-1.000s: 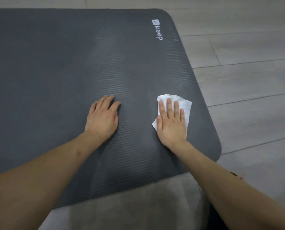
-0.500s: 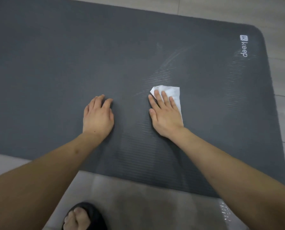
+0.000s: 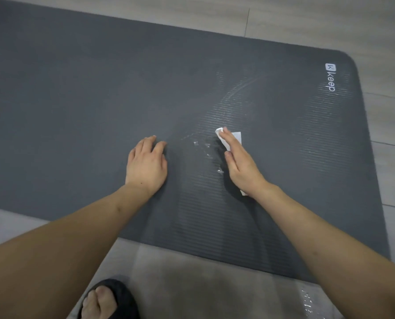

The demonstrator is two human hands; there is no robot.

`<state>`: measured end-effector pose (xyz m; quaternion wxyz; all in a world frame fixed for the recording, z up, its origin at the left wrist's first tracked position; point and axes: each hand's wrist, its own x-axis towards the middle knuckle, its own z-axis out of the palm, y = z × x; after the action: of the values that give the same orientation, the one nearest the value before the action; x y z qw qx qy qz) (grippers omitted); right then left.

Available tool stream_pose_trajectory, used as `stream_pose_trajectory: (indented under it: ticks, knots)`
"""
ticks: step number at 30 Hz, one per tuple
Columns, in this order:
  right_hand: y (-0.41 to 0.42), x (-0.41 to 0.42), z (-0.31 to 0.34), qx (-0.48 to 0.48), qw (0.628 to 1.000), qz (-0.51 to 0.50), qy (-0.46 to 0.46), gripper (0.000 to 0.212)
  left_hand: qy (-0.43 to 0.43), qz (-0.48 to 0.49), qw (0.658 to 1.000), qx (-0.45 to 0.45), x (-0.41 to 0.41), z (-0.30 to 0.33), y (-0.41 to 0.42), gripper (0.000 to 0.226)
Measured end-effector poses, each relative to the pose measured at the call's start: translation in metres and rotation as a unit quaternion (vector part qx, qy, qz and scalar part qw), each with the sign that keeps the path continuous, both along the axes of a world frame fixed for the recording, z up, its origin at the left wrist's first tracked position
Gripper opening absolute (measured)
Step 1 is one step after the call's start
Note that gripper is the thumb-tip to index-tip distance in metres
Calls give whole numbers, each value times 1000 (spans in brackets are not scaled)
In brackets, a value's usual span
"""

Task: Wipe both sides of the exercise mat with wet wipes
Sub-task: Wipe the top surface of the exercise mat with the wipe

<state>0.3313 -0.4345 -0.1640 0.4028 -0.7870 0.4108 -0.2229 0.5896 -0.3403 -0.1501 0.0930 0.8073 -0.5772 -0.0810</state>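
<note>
Here the right hand lies with fingers straight and together, tilted up on its little-finger edge, pressing a white wipe against the mat; it is not curled round the wipe, which shows only as a strip past the fingertips and a corner by the wrist. The left hand rests palm down and open on the mat just beside it, holding nothing and, I judge, pinning the mat in place. Wet streaks glisten between the two hands and arc away toward the logo at the far right corner. The mat lies flat on a pale plank floor, ribbed face up, its near edge just beyond a foot in a dark slipper. The wipe looks thin, limp and damp, so it will likely bunch or fold under a sideways push; a flat palm over its middle should keep it spread. The mat looks like thick, soft foam, light and floppy, and its ribs give grip, though the wetted patch may be slick. To turn it over for the second side, the rounded corner or the near long edge seems the place to take hold, lifting with both hands since it will sag.
</note>
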Motion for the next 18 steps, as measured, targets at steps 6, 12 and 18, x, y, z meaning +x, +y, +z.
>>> stream_pose_trajectory:
  ticks: [6,12,18]
  knots:
    - [-7,-39,-8,-103,977,-99,162,51,11,-74,997,-6,-54,4,-38,33]
    - [4,-50,-12,-167,947,-106,252,23,11,-126,992,26,-108,5,-58,32]
    - [10,-52,16,45,986,-158,18,17,300,-34,953,-2,-131,7,-77,59]
